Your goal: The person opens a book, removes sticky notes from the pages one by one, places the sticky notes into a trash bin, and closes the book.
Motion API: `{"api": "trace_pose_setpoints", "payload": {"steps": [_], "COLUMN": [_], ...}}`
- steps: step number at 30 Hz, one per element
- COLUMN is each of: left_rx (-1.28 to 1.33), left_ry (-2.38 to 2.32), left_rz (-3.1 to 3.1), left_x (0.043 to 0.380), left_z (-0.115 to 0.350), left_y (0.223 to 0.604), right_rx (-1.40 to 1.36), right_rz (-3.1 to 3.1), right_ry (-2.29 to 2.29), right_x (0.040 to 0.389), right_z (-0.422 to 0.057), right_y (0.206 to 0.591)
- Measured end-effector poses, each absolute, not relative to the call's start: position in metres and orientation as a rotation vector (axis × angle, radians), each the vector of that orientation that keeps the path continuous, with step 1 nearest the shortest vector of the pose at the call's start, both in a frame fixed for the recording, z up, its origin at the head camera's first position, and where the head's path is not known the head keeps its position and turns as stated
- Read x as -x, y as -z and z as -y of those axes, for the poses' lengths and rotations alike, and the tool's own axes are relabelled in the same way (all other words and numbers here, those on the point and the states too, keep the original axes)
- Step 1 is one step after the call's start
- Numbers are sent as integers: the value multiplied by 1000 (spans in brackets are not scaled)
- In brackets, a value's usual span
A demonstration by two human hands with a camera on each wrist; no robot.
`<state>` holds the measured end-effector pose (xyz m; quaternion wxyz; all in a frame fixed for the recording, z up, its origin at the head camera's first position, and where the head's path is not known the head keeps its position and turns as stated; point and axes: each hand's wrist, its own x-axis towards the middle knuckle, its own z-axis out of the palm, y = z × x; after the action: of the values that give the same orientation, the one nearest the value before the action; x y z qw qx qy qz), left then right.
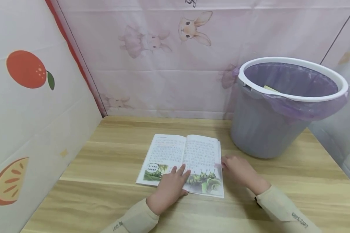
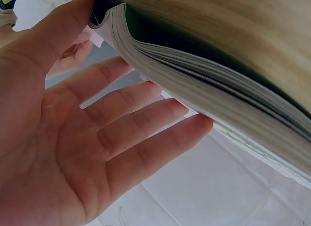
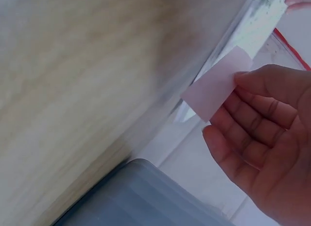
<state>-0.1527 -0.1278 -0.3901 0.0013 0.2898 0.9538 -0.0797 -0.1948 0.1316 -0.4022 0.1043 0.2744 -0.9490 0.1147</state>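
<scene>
An open book (image 1: 169, 152) with printed text and caterpillar pictures lies on the wooden table. Across its lower middle rests my left hand (image 1: 170, 186), fingers extended over the pages. The left wrist view shows that palm (image 2: 63, 138) with fingertips against the book's thick page edges (image 2: 194, 97). My right hand (image 1: 240, 170) is at the book's right edge. Between thumb and fingers it pinches a small pink paper slip (image 3: 216, 85), which overlaps the page edge in the right wrist view.
A grey bin (image 1: 259, 126) with a white rim and purple liner stands on the table behind my right hand. Something yellow (image 1: 270, 88) shows inside it. A pink rabbit-print backdrop (image 1: 163, 84) rises behind, and a fruit-print sheet (image 1: 46, 123) hangs at left.
</scene>
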Motion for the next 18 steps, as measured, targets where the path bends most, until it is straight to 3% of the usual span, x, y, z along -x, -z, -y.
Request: {"api": "trace_pose_setpoints", "payload": {"steps": [18], "left_rx": [-907], "left_ry": [251], "left_rz": [-3003], "left_x": [154], "left_z": [128], "left_y": [391], "right_rx": [-756], "right_rz": [2765], "right_ry": [-448], "right_x": [203], "right_z": [-134], "right_y": [384]}}
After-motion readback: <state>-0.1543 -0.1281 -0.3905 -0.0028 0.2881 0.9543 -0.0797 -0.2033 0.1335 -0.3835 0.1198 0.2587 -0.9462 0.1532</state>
